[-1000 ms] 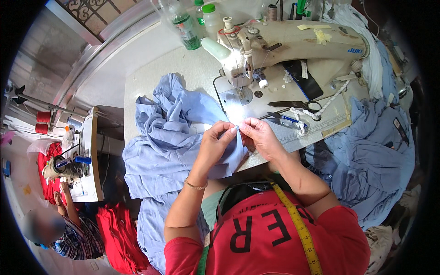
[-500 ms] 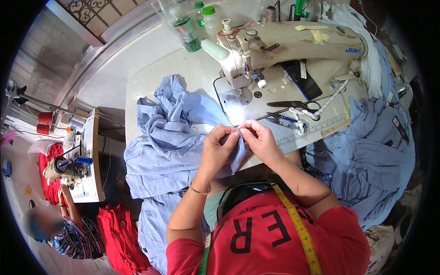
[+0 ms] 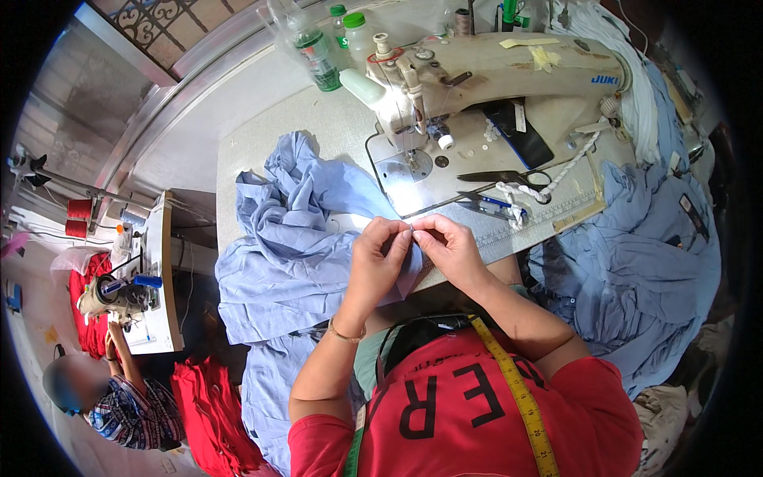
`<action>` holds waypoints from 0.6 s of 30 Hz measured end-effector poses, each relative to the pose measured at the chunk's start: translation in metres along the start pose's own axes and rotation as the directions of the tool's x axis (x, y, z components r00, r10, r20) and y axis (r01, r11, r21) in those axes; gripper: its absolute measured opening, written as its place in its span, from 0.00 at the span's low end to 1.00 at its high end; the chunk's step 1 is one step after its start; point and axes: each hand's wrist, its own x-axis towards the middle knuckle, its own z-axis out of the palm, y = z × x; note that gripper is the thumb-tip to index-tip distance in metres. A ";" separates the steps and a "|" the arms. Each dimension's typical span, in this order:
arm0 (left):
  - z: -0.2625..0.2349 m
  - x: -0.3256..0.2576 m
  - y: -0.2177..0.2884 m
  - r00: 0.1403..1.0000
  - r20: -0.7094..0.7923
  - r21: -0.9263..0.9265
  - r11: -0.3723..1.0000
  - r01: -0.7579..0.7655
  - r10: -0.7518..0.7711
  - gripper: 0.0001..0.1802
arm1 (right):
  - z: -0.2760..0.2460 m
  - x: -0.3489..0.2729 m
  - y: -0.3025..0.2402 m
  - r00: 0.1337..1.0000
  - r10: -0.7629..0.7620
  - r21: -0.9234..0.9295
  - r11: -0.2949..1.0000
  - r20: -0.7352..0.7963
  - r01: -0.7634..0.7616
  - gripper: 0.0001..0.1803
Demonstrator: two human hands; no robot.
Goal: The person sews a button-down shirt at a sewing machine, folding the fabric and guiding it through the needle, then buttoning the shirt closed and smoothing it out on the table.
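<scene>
Light blue fabric (image 3: pixel 294 262) lies bunched over the left part of the sewing table, and one edge of it runs into my fingers. My left hand (image 3: pixel 380 250) pinches that edge between thumb and forefinger. Right beside it, fingertips almost touching, my right hand (image 3: pixel 449 246) is closed in a pinch on the same edge. Both hands are at the table's front edge, in front of the sewing machine (image 3: pixel 493 75) and its lit needle plate (image 3: pixel 409 165). The exact bit of cloth between my fingertips is too small to make out.
Black scissors (image 3: pixel 505 176), a blue-handled tool (image 3: pixel 494 204) and a white braided cord (image 3: pixel 568 171) lie to the right. A dark phone-like slab (image 3: pixel 520 135) is under the machine arm. More blue garments (image 3: pixel 628 278) hang at right. A co-worker (image 3: pixel 131 405) sits far left.
My hands stay pinched on the fabric edge, with fingers shifting slightly. The hanging flap below them has changed shape a little, and the view has shifted slightly.
</scene>
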 end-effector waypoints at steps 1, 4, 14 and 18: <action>0.000 0.000 0.002 1.000 -0.006 0.025 1.000 -0.015 0.015 0.03 | 0.000 0.000 0.001 1.000 -0.011 -0.013 1.000 -0.001 0.011 0.09; 0.001 0.001 0.008 0.999 -0.012 0.077 0.996 -0.049 0.050 0.03 | 0.000 0.000 0.005 1.000 0.000 -0.011 1.000 0.007 0.000 0.09; 0.006 -0.005 -0.007 0.995 -0.015 -0.090 0.991 0.099 -0.101 0.03 | -0.008 0.004 0.012 0.969 0.180 0.224 0.950 0.170 -0.215 0.09; 0.007 -0.005 -0.003 0.961 0.031 -0.353 0.897 0.267 -0.274 0.03 | -0.008 0.002 0.015 0.949 0.225 0.419 0.857 0.220 -0.301 0.08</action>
